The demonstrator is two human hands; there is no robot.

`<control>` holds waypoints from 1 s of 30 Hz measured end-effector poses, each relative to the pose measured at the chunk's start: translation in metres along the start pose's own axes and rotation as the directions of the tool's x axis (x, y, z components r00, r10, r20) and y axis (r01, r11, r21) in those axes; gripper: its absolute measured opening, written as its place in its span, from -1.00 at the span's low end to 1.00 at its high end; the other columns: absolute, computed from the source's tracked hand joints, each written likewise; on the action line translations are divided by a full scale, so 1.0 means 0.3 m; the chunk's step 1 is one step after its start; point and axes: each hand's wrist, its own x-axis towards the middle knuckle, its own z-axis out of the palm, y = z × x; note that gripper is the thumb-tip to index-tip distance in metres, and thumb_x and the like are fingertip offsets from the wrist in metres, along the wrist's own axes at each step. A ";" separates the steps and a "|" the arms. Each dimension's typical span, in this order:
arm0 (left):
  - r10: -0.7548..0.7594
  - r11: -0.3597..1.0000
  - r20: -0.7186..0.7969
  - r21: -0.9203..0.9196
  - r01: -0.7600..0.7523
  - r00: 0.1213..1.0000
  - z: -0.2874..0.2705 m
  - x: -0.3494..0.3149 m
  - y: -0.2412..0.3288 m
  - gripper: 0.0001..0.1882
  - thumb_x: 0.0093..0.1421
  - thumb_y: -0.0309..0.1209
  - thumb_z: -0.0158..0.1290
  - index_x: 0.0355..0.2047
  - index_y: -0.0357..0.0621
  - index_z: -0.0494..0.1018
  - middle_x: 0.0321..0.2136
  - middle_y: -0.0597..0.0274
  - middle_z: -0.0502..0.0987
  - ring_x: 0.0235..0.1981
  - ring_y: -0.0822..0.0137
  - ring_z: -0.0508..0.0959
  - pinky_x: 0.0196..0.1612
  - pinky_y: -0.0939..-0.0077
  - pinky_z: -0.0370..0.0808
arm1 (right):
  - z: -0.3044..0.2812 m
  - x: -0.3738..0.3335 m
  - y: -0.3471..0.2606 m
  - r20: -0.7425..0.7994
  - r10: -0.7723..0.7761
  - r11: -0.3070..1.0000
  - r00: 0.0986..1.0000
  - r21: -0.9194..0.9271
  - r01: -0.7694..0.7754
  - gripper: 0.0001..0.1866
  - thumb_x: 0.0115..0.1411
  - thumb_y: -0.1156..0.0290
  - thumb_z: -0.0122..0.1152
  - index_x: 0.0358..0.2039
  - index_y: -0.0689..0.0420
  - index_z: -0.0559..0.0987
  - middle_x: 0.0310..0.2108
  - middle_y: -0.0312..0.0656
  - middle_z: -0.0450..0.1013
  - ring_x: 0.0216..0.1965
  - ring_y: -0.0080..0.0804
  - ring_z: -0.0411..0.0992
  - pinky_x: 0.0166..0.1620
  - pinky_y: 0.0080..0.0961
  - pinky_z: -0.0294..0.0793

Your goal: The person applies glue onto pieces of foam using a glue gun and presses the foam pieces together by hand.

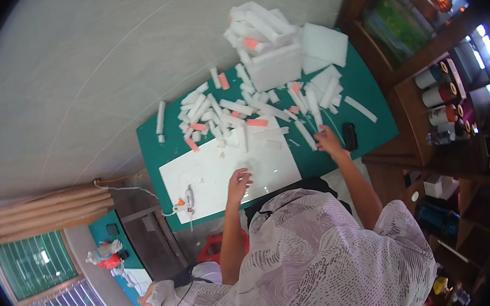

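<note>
My left hand (239,184) hovers over the white board (201,180), fingers apart and holding nothing. At the right, my right hand (328,141) has its fingers closed at the near end of a long white foam strip (314,109). A second foam strip (305,136) lies right beside those fingers. Across the middle of the green table spreads a loose heap of white foam pieces (197,107), with a few pink-marked ones (257,123) among them. A white glue gun (188,201) with an orange part rests at the board's left edge.
A white foam box (275,66) piled with offcuts stands at the back, flat foam sheets (324,46) beside it. A black case (349,136) lies right of my right hand. Wooden shelves (407,109) border the table's right. Another person (175,293) is at lower left.
</note>
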 end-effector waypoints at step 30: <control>0.471 0.300 0.030 0.934 -0.192 0.882 -0.433 0.773 0.427 -0.40 -0.20 -0.33 0.22 -0.14 -0.24 0.24 -0.14 -0.03 0.26 -0.05 -0.03 0.33 -0.11 0.02 0.36 | 0.334 -0.993 0.699 -0.322 0.567 0.822 0.758 0.277 -0.497 -0.68 0.06 0.36 0.09 -0.16 0.18 0.44 -0.51 -0.14 0.46 -0.57 -0.44 0.44 -0.53 -0.52 0.40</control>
